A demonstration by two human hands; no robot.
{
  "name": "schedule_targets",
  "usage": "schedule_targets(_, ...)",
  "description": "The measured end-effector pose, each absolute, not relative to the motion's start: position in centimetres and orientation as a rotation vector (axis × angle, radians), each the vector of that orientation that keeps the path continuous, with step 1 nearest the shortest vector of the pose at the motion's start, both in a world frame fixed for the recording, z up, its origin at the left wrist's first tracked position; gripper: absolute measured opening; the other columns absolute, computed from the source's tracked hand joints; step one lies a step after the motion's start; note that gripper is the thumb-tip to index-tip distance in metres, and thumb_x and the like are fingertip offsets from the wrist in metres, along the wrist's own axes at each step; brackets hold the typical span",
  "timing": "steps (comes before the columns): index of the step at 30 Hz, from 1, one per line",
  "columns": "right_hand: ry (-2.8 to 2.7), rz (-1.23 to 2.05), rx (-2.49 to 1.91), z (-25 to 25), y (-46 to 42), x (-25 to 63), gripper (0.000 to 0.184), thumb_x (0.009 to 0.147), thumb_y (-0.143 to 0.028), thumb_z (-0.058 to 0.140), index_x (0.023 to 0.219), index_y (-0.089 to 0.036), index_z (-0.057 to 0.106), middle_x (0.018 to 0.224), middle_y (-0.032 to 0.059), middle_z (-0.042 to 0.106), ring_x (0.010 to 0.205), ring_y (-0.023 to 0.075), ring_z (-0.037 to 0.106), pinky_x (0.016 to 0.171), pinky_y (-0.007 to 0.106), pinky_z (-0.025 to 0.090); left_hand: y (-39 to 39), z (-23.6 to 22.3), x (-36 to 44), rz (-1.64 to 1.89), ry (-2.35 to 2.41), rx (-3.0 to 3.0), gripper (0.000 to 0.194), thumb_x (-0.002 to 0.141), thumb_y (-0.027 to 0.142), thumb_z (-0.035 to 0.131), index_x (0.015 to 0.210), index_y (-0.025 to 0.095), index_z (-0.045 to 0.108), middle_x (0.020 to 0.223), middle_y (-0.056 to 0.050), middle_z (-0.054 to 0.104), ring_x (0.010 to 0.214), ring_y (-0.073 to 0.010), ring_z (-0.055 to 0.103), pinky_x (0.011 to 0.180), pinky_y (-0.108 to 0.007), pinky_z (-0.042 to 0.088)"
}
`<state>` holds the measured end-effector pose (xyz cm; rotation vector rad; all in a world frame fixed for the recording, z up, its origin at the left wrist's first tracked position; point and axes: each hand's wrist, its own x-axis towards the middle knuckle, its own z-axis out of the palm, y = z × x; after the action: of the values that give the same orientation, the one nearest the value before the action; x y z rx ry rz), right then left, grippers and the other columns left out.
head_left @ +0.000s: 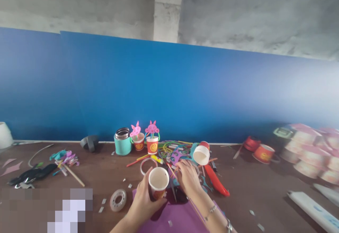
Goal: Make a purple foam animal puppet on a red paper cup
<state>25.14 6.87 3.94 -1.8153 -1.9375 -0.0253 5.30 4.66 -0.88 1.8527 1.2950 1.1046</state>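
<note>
My left hand (147,194) is wrapped round a paper cup (159,179), whose open mouth faces up and whose outside is partly red. To its right, my right hand (187,176) reaches into a pile of craft pieces, its fingers bent downward and close together. What its fingertips pinch, if anything, is hidden. Purple foam cutouts (178,156) lie just beyond these fingers. Black-handled scissors (180,194) lie between the hands, partly covered. Purple sheet material (172,217) spreads beneath both forearms.
Two decorated red cups (152,145) with pink figures stand by a turquoise jar (123,143) against the blue partition (159,84). A white cup (201,155) lies tipped near a red knife-like tool (216,180). A tape roll (118,200) rests left. Stacked cups (309,151) stand far right.
</note>
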Motion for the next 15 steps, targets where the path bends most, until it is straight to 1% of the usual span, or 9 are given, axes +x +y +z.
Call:
schedule_targets(2,-1.978,-0.026,-1.834,3.6,7.1,25.0,0.024,0.079,-0.012,0.046,0.082,-0.020,0.069,0.089,0.0055,0.066,0.091,0.0220,0.055,0.079,0.030,0.035,4.8,-1.2,5.2,1.101,1.324,1.883,0.085,0.058,0.031,0.072,0.134,0.019,0.034,0.129,-0.015,0.052,0.121,-0.0329,0.045,0.100,-0.048,0.035)
schedule_targets(3,-1.995,-0.015,-1.838,3.4,7.3,25.0,0.025,0.078,-0.011,0.047,0.082,-0.020,0.069,0.089,0.0055,0.066,0.092,0.0225,0.054,0.079,0.031,0.035,4.9,-1.3,5.2,1.105,1.336,1.894,0.084,0.059,0.031,0.072,0.133,0.019,0.035,0.128,-0.015,0.052,0.121,-0.0333,0.045,0.099,-0.049,0.035)
schedule_targets(4,-2.010,0.001,-1.833,3.2,7.5,24.9,0.025,0.078,-0.011,0.047,0.082,-0.020,0.070,0.089,0.0057,0.067,0.094,0.0230,0.054,0.081,0.031,0.035,4.9,-1.4,5.3,1.109,1.341,1.907,0.080,0.060,0.032,0.072,0.131,0.018,0.038,0.127,-0.015,0.053,0.119,-0.0333,0.046,0.099,-0.050,0.036)
schedule_targets(7,-2.010,0.064,-1.761,3.4,7.9,24.6,0.025,0.078,-0.010,0.048,0.088,-0.019,0.070,0.092,0.0069,0.068,0.099,0.0240,0.054,0.085,0.033,0.036,5.1,-1.3,5.5,1.127,1.323,1.951,0.059,0.067,0.032,0.066,0.121,0.018,0.048,0.117,-0.013,0.059,0.112,-0.0321,0.052,0.095,-0.050,0.039)
schedule_targets(9,-1.948,0.157,-1.660,4.0,7.8,24.0,0.024,0.081,-0.014,0.048,0.092,-0.019,0.069,0.095,0.0076,0.068,0.098,0.0235,0.056,0.086,0.034,0.038,5.2,-1.2,5.6,1.157,1.289,1.956,0.052,0.070,0.029,0.063,0.119,0.018,0.049,0.116,-0.013,0.059,0.110,-0.0311,0.053,0.094,-0.049,0.041)
schedule_targets(11,-1.833,0.328,-1.517,4.8,7.5,23.1,0.025,0.087,-0.023,0.045,0.099,-0.018,0.067,0.099,0.0085,0.068,0.098,0.0218,0.058,0.086,0.032,0.042,5.2,-1.1,5.6,1.201,1.261,1.942,0.054,0.070,0.026,0.061,0.121,0.019,0.047,0.118,-0.013,0.059,0.111,-0.0300,0.053,0.094,-0.047,0.042)
schedule_targets(13,-1.750,0.554,-1.362,5.3,6.9,22.2,0.034,0.092,-0.034,0.039,0.110,-0.017,0.062,0.105,0.0100,0.067,0.099,0.0202,0.060,0.084,0.029,0.046,5.1,-1.1,5.6,1.222,1.251,1.955,0.056,0.070,0.024,0.061,0.124,0.018,0.045,0.119,-0.013,0.058,0.112,-0.0293,0.053,0.094,-0.046,0.042)
schedule_targets(15,-1.759,0.646,-1.263,5.3,6.3,21.3,0.040,0.094,-0.038,0.033,0.118,-0.017,0.057,0.110,0.0107,0.066,0.103,0.0199,0.059,0.087,0.030,0.047,5.0,-1.0,5.6,1.214,1.259,1.996,0.060,0.070,0.026,0.062,0.126,0.018,0.043,0.120,-0.014,0.057,0.113,-0.0297,0.051,0.095,-0.047,0.041)
